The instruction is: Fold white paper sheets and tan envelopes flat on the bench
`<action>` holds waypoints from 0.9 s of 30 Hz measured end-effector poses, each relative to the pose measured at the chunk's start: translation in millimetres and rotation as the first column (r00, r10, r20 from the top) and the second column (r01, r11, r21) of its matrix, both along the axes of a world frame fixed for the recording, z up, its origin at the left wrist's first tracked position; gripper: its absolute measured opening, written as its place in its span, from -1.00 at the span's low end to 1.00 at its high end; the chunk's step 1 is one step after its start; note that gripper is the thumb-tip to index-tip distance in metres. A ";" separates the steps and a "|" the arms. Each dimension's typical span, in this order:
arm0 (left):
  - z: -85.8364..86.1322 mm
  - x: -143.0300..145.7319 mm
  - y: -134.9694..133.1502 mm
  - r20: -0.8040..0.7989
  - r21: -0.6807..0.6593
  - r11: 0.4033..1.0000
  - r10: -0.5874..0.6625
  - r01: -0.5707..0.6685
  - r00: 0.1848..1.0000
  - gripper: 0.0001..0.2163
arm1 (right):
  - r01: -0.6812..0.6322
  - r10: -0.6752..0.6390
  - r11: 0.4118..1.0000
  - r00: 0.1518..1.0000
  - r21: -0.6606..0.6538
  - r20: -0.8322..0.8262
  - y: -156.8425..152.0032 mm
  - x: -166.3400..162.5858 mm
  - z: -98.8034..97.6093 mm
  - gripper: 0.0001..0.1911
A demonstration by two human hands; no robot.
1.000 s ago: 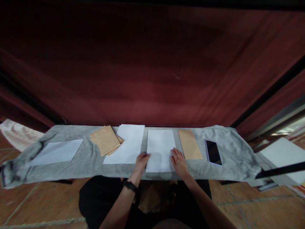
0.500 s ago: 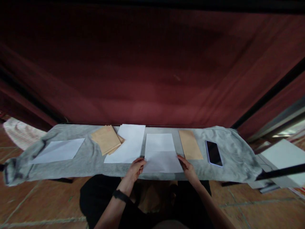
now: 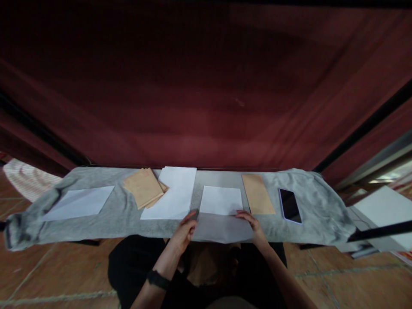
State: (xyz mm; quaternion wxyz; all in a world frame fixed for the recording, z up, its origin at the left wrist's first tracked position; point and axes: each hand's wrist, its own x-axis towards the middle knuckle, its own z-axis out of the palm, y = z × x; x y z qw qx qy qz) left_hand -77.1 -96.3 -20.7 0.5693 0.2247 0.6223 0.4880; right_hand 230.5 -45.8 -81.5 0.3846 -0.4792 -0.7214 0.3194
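Where paper (image 3: 222, 201) bends, left hand (image 3: 184, 231) and right hand (image 3: 255, 225) (curled) hold it.

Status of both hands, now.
Left hand: closed, holding the white sheet at its left edge.
Right hand: holding the same sheet's right edge.

Legible text: none. Kraft envelopes (image 3: 144, 189), pile left of centre: faint reddish mark toward the far edge of the topmost, too small to read. Red panel (image 3: 206, 107), far side: small pale mark right of centre, form indistinct. Smartphone (image 3: 290, 206), right: dark screen, no readable characters. Colour-printed item (image 3: 403, 257), extreme right: too blurred to decipher.
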 end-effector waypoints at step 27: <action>-4.9 16.2 47.3 -0.866 -0.247 0.942 -0.319 0.227 0.384 -0.82 | 0.375 -0.383 0.922 0.852 0.095 0.357 18.0 -35.6 -12.4 -0.47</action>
